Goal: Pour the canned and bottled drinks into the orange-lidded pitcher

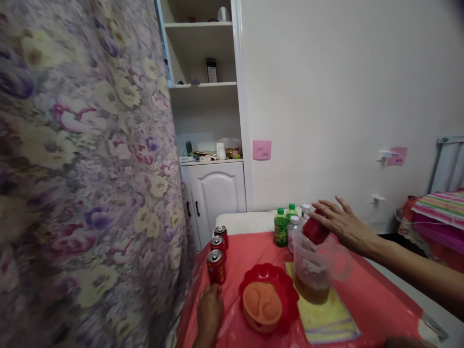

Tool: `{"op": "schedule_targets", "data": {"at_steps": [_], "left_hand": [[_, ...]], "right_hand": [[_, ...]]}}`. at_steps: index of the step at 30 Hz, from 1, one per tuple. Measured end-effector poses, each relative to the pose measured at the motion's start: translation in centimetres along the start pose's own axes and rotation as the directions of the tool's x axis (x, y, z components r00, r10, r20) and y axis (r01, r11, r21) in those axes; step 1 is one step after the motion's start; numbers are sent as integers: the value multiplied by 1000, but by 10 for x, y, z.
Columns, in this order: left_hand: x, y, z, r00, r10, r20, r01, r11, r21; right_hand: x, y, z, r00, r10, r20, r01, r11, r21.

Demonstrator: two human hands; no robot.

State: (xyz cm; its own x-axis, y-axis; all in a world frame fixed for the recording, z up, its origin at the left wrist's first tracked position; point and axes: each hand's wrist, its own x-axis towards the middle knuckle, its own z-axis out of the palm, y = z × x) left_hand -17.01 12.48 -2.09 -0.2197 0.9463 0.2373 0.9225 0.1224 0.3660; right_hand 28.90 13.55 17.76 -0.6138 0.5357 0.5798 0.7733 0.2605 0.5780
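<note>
My right hand [335,222] reaches in from the right with its fingers around a red cup [316,230]. The cup is tilted over the mouth of a clear plastic pitcher [311,266], which has brownish liquid at its bottom. A yellow cloth [326,319] lies under the pitcher. My left hand [210,309] rests on the table with its fingers curled in, just in front of the nearest red drink can [216,267]; nothing shows in it. Between the hands, an orange divided dish [262,304] sits in a red scalloped bowl [290,295].
Two more red cans [217,244] stand in a row at the left. Green-capped bottles [280,227] and white-capped bottles [293,232] crowd behind the pitcher. A red cover [250,249] lies over the table. A floral curtain [90,169] hangs close on the left.
</note>
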Motion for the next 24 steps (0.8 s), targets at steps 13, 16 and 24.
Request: {"op": "schedule_targets", "data": {"at_steps": [13, 16, 24], "left_hand": [[-41, 10, -3, 996, 66, 57, -68, 997, 34], [-41, 4, 0, 997, 62, 47, -63, 998, 23], [-40, -9, 13, 991, 110, -81, -114, 993, -38]], "right_hand": [[-4, 2, 0, 1000, 24, -9, -24, 1000, -19], [-5, 2, -1, 998, 55, 7, -55, 998, 7], [-5, 6, -9, 995, 97, 37, -100, 993, 60]]}}
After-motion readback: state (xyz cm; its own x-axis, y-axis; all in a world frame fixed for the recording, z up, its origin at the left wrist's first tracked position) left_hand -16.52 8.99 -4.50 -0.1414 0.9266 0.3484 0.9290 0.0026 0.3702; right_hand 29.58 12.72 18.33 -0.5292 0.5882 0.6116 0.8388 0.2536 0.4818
